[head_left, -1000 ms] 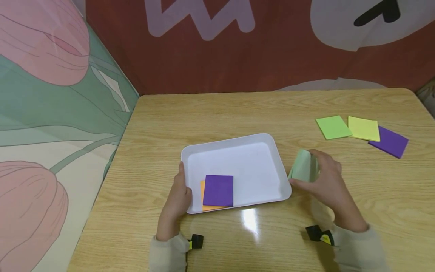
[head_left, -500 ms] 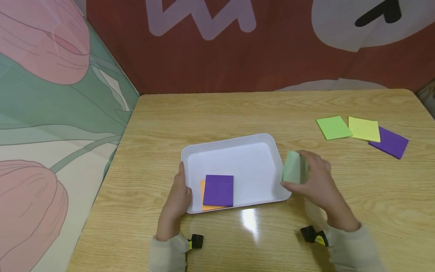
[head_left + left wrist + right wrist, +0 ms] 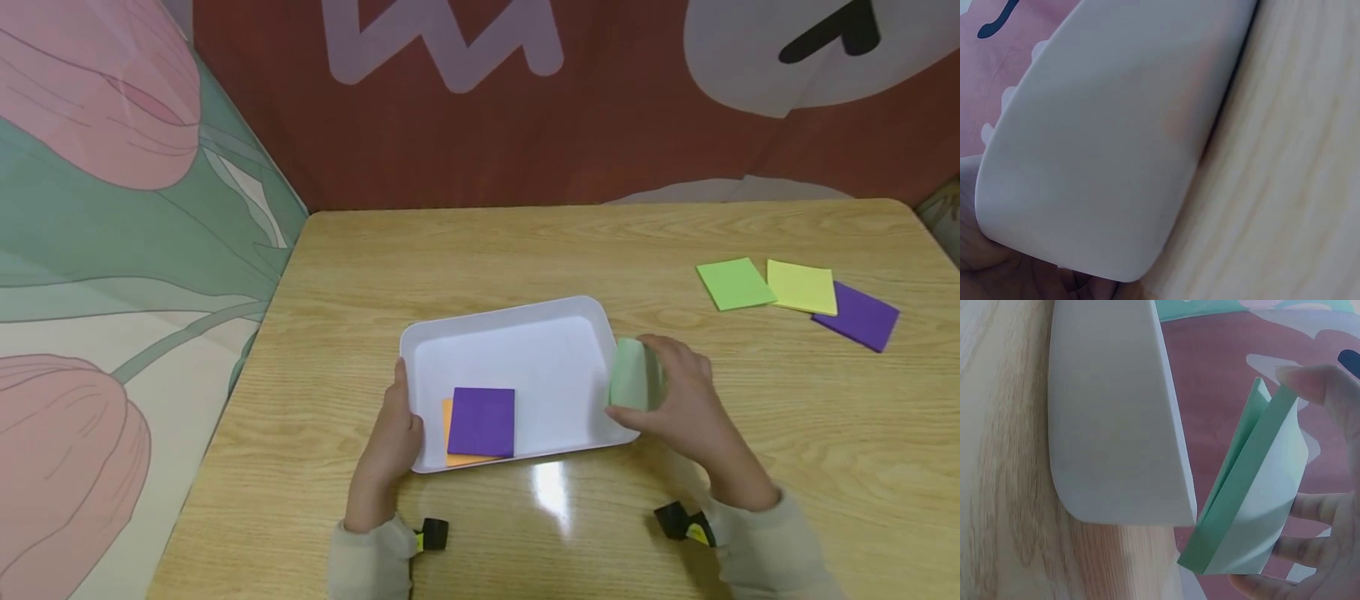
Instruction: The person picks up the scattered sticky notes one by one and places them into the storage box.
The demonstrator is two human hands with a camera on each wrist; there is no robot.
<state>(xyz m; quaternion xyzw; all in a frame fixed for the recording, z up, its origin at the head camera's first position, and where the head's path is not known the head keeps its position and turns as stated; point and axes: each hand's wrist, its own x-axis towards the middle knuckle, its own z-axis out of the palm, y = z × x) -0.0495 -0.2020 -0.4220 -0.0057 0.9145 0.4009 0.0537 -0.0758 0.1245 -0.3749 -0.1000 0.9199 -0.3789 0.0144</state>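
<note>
A white tray [image 3: 570, 312] lies on the wooden table [image 3: 525, 242]. In its near left part a purple pad [image 3: 482, 421] lies on an orange pad [image 3: 447, 427]. My left hand [image 3: 393, 437] grips the tray's left rim, thumb on the edge; the left wrist view shows the tray's underside [image 3: 1110, 137] close up. My right hand [image 3: 678, 396] holds a pale green sticky-note pad [image 3: 632, 375] upright over the tray's right rim. In the right wrist view the pale green pad [image 3: 1260, 506] is pinched between fingers and thumb beside the tray's outer wall [image 3: 1110, 419].
A light green pad [image 3: 735, 282], a yellow pad [image 3: 802, 287] and a purple pad [image 3: 857, 315] lie on the table at the far right. A patterned wall stands behind and to the left. The table's left edge runs near the tray.
My right hand has carried the pale green pad leftward, from beside the tray to over its right rim. The left hand and tray have not moved.
</note>
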